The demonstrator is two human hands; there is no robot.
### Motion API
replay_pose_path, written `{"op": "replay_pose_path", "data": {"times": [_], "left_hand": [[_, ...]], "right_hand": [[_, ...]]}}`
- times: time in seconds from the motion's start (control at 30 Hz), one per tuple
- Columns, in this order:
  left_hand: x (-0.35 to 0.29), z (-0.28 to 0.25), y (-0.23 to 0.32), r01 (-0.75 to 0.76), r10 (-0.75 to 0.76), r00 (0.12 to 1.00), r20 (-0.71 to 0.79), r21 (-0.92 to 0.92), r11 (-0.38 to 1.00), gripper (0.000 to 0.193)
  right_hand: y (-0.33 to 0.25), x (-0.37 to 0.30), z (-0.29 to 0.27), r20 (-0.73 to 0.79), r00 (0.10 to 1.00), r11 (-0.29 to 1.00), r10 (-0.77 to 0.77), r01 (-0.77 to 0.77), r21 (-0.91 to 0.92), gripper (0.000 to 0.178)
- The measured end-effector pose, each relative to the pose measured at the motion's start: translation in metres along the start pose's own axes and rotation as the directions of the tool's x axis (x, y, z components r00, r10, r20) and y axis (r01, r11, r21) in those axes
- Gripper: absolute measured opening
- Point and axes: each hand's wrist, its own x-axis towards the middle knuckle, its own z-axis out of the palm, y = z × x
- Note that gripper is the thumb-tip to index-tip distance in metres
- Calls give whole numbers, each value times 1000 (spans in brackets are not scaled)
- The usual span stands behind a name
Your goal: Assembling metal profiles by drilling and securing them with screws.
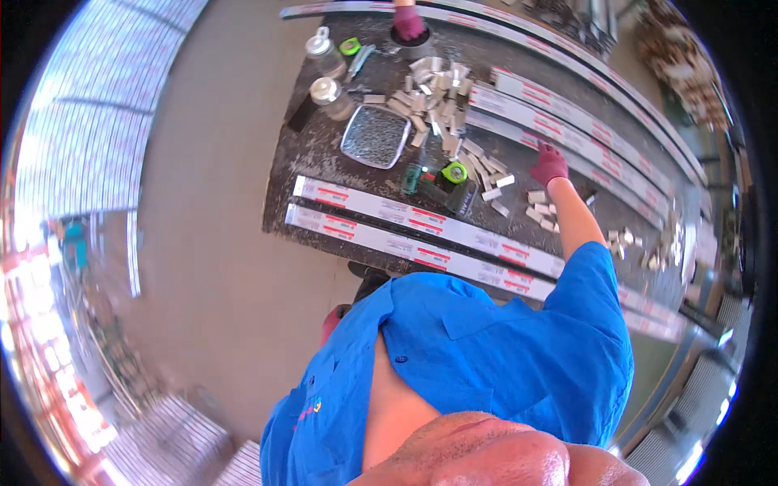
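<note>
My right hand (549, 165), in a maroon glove, reaches over the dark table. Its fingers look closed on the near edge of a long white film-wrapped profile (506, 130). Two more wrapped profiles (559, 128) lie just beyond it. My left hand (331, 322), gloved too, hangs low beside my body; the blue shirt covers most of it, its fingers hidden. Small silver metal pieces (433, 97) are heaped left of my right hand, with several scattered nearer. A green tape measure (455, 172) and a green cordless drill (412, 178) lie among them.
Across the table (279, 174), another person's gloved hand (409, 24) dips into a dark round container (412, 47). Two glass jars (331, 93), a tray of small parts (376, 136) and a second tape measure (350, 46) stand leftward. Wrapped profiles (421, 219) line the near edge.
</note>
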Motion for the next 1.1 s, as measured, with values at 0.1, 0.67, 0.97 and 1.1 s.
{"op": "replay_pose_path", "data": {"times": [0.1, 0.67, 0.97, 1.1], "left_hand": [[-19, 13, -29, 94, -100, 990, -97, -69, 993, 38], [-46, 19, 28, 274, -282, 957, -73, -109, 956, 52], [-16, -7, 46, 104, -98, 978, -183, 23, 994, 56], [6, -37, 53, -35, 42, 971, -234, 32, 999, 58]], "right_hand": [[-18, 53, -32, 37, 998, 992, -52, 56, -115, 103], [-16, 139, -50, 180, 969, 953, -166, 205, -221, 109], [-29, 30, -61, 183, 929, 946, -322, 320, 40, 92], [-29, -38, -115, -164, 798, 806, -580, 591, 28, 93]]}}
